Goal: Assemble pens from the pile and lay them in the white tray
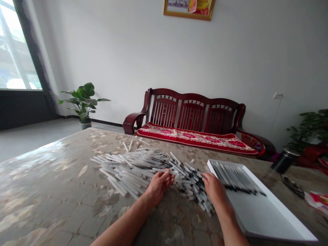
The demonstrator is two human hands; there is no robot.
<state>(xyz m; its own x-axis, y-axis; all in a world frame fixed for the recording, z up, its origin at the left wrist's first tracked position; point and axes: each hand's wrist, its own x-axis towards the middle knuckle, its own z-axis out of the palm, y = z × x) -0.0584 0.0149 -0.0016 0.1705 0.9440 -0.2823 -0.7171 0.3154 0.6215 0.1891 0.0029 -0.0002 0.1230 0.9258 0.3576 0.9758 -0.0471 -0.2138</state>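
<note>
A large heap of whitish, semi-clear pen barrels (130,169) lies on the table in front of me. To its right is a looser heap of shorter whitish pieces with black parts (196,186), which look like pen caps. My left hand (161,186) is between the heaps, its thumb and fingers closed on a pen barrel (159,170). My right hand (215,191) is at the right edge of the cap heap, fingers curled together around something hidden. A white shallow box (258,218) beside it holds a row of pens with black ends (233,176).
The patterned table cover (64,191) spreads under everything. Near the right edge stand a dark cylinder (285,160), a black cable (292,186) and a red-and-white packet (317,200). Behind the table is a wooden bench (192,111); a potted plant (83,102) stands at left.
</note>
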